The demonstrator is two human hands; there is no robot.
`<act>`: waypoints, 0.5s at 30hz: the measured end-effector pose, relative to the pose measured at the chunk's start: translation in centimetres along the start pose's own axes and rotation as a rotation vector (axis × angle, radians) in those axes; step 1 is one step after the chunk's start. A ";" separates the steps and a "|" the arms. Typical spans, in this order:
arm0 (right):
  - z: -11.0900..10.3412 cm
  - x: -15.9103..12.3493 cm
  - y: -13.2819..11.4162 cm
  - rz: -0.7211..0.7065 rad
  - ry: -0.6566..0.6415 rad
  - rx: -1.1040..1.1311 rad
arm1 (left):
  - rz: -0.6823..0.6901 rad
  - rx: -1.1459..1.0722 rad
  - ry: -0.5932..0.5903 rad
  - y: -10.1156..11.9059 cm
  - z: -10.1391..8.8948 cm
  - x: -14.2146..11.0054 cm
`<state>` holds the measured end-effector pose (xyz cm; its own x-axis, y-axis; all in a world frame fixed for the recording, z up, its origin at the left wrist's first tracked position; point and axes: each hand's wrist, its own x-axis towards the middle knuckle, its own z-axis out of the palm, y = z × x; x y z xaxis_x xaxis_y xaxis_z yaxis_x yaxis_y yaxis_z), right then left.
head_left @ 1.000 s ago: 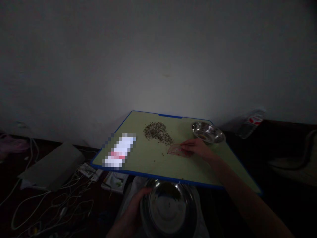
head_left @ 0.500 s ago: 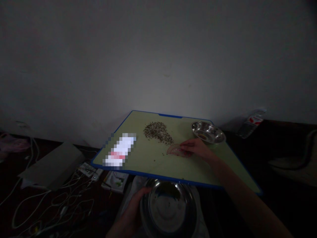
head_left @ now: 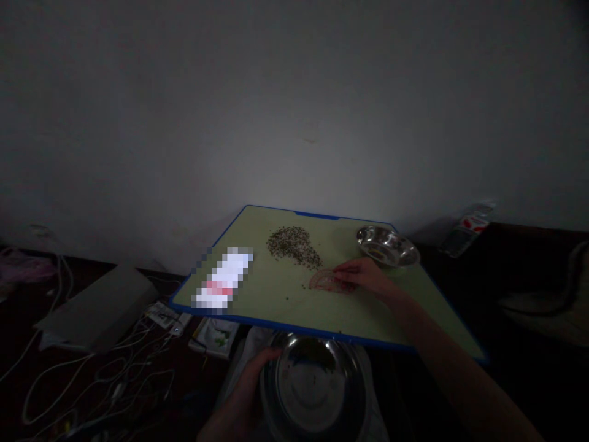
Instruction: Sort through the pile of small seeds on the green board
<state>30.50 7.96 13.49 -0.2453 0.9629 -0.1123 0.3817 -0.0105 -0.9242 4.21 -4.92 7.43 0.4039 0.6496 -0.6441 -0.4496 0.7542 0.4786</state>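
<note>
- White cables (head_left: 118, 391) lie tangled on the dark floor beside a flat grey box (head_left: 99, 307), both left of the surface (head_left: 267, 291).
- A bright, pixelated screen (head_left: 225, 276) lies near the surface's left edge, towards the near left corner.
- The left hand (head_left: 248, 383), below the near edge, clasps the left rim of the near bowl (head_left: 313, 393) — thumb over the rim, other fingers mostly hidden.
- A pile of small dark and pale bits (head_left: 292, 241) spreads across the surface, left of centre and nearer the far edge; its tail trails towards the protractor.
- The red-marked clear protractor (head_left: 322, 281) sits right of centre, just beside that tail.
- The right hand (head_left: 363, 275) reaches in over the right part, fingers close together, pinching the protractor.
- The shiny far bowl (head_left: 389, 245) stands upright by the far right corner.
- A bottle (head_left: 469, 230) with a red-and-white label leans beyond the right edge.
</note>
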 end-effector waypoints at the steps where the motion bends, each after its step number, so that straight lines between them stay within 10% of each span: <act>1: 0.0 0.0 0.1 -0.004 -0.001 -0.001 | -0.003 -0.010 -0.015 -0.1 0.0 0.0; 15: 0.0 0.0 0.0 -0.015 -0.001 0.022 | 0.038 -0.014 -0.022 -0.1 -0.1 0.1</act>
<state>30.47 7.97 13.44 -0.2518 0.9628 -0.0982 0.3584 -0.0015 -0.9336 4.17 -4.99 7.24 0.4037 0.6801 -0.6120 -0.4760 0.7274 0.4943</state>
